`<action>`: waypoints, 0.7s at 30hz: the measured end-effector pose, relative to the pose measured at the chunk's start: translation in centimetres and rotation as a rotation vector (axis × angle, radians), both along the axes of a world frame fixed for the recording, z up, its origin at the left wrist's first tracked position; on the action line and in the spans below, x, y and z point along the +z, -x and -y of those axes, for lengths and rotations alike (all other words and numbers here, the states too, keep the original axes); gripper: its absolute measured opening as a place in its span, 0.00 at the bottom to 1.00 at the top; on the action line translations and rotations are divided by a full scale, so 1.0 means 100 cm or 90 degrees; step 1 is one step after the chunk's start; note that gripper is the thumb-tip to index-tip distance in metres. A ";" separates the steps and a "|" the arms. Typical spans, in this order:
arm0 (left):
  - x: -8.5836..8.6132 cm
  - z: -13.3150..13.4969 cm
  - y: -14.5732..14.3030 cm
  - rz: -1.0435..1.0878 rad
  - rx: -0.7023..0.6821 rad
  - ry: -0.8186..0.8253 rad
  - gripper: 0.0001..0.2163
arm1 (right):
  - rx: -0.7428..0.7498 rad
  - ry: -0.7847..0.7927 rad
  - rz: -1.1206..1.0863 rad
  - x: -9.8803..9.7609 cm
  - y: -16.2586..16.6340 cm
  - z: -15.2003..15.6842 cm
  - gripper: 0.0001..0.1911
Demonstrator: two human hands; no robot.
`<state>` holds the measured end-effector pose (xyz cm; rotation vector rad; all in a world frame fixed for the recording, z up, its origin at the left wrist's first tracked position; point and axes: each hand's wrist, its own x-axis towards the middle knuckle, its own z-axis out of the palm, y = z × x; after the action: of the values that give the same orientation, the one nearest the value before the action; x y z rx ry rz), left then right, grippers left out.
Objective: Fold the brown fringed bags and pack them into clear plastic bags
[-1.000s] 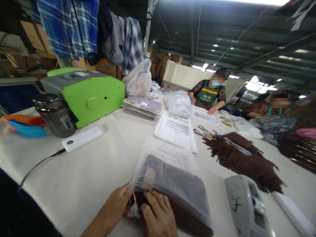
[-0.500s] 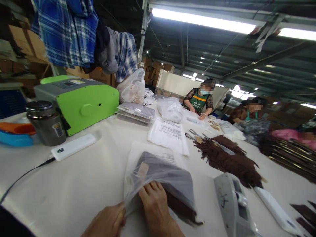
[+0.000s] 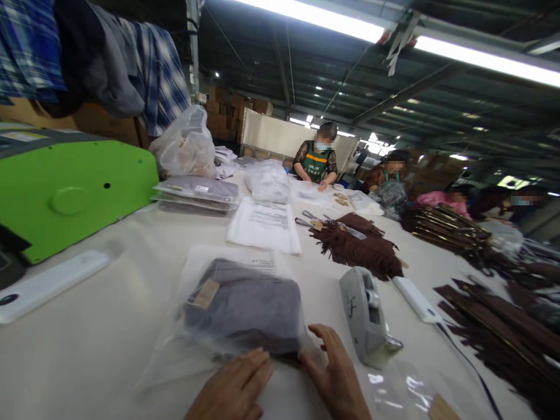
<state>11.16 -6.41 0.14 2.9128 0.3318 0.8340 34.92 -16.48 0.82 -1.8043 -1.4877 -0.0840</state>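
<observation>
A dark bag with a tan tag (image 3: 207, 294) lies inside a clear frosted plastic bag (image 3: 170, 344) on the table in front of me. Through the film it looks greyish. My left hand (image 3: 234, 385) rests flat at the near edge of the package, its fingers stretched out over the plastic. At the package's near right corner is my right hand (image 3: 335, 373), thumb and fingers apart, touching the film. Just right of that hand stands a grey tape dispenser (image 3: 361, 315).
A green machine (image 3: 83, 192) stands left, near a white device (image 3: 52, 286). Behind the package are a stack of plastic bags (image 3: 265, 227) and packed goods (image 3: 196, 192). Brown fringed pieces (image 3: 359, 248) lie to the right. Co-workers (image 3: 317, 157) are across the table.
My right hand has come out of the plastic bag's opening and moved to its right corner. My left hand has let go of the bag's edge and lies flat. The view has shifted right.
</observation>
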 end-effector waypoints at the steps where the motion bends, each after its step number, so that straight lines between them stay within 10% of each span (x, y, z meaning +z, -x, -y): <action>1: -0.004 0.000 -0.019 -0.005 -0.004 -0.031 0.22 | -0.008 0.040 -0.046 -0.005 -0.006 0.002 0.17; 8: -0.026 -0.004 -0.089 -0.020 0.035 -0.036 0.15 | -0.008 0.115 -0.256 -0.009 0.000 -0.024 0.03; 21: -0.008 -0.001 -0.104 0.020 0.043 -0.048 0.11 | -0.008 0.125 -0.688 -0.004 -0.004 -0.029 0.15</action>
<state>21.55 -6.27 -0.65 2.9698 0.4062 0.9201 35.27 -13.59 0.41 -1.5567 -0.6997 0.9129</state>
